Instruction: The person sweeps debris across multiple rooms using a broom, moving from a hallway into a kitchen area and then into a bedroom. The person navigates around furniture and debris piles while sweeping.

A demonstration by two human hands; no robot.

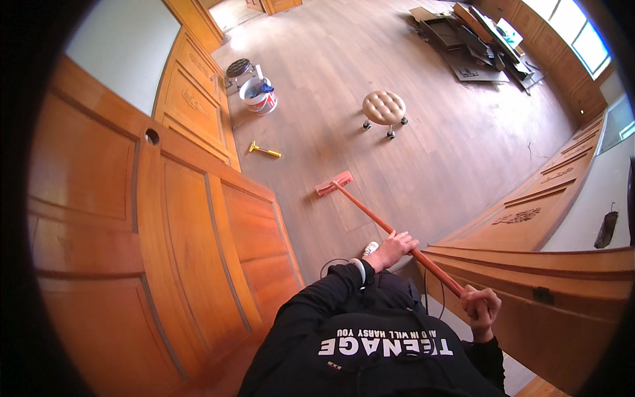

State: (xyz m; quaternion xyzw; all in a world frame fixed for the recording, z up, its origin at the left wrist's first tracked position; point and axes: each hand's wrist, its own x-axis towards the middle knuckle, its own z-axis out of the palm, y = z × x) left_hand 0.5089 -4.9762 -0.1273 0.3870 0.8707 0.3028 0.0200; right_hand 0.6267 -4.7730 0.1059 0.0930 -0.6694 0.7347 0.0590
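Note:
My left hand (393, 249) is wrapped around the middle of a red broom handle (364, 211). Farther up the same handle, near its top end, my right hand (480, 303) grips it. The handle slants away from me to a wide red broom head (334, 184), whose bristles rest on the wood-plank floor (297, 198). One white shoe (370, 248) shows just beyond my left wrist.
To the left stands a wooden panelled door (188, 223). On the floor lie a yellow scraper-like tool (264, 150), a white bucket (262, 104), a dark stool (238, 67), a tan wheeled stool (384, 107) and a debris pile (478, 47). Carved wainscot panels (536, 208) line the right.

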